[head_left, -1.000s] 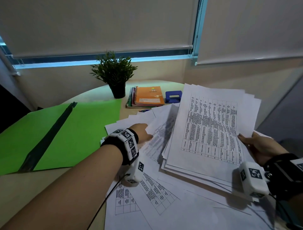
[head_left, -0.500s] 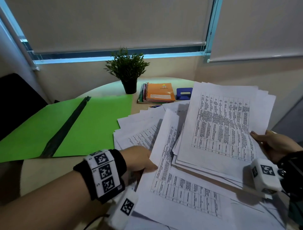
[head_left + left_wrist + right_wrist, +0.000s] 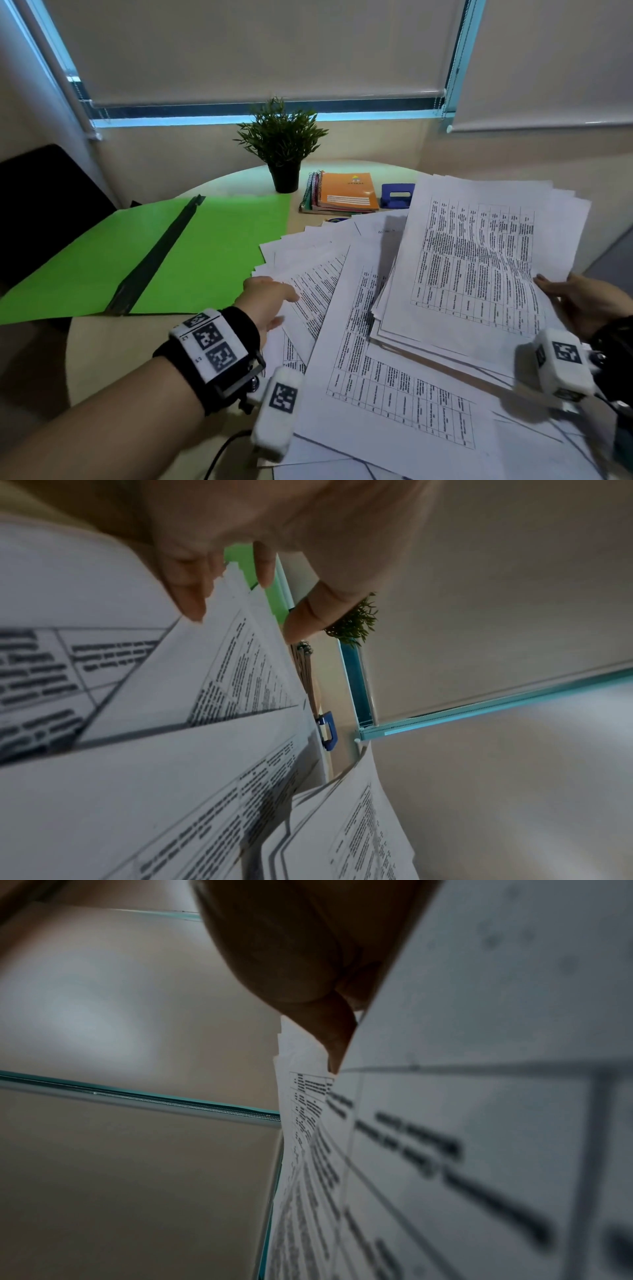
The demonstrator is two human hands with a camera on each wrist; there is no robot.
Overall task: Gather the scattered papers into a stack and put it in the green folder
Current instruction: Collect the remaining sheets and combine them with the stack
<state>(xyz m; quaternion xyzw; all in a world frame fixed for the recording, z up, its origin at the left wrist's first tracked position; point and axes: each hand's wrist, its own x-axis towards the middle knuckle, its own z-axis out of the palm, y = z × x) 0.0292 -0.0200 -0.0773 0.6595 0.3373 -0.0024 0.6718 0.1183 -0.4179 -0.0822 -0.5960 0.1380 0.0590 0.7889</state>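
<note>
The green folder (image 3: 191, 260) lies open and flat on the left of the table. Printed sheets (image 3: 376, 370) lie fanned and overlapping across the middle. My right hand (image 3: 582, 305) grips a gathered stack of papers (image 3: 479, 267) by its right edge and holds it tilted above the loose sheets. In the right wrist view its thumb (image 3: 325, 1031) presses on that stack (image 3: 479, 1123). My left hand (image 3: 270, 301) reaches to the left edge of the fanned sheets beside the folder. In the left wrist view its fingers (image 3: 186, 593) are spread loosely, with the sheets' corner (image 3: 236, 610) between them.
At the back of the round table (image 3: 102, 359) stand a potted plant (image 3: 282, 150), orange spiral notebooks (image 3: 346, 192) and a blue hole punch (image 3: 397, 195). A black chair (image 3: 44, 205) is at the far left. Blinds cover the window behind.
My left hand drew one sheet toward me, let it go, and reached out again to the fanned sheets by the folder. The right hand's stack stayed about where it was.
</note>
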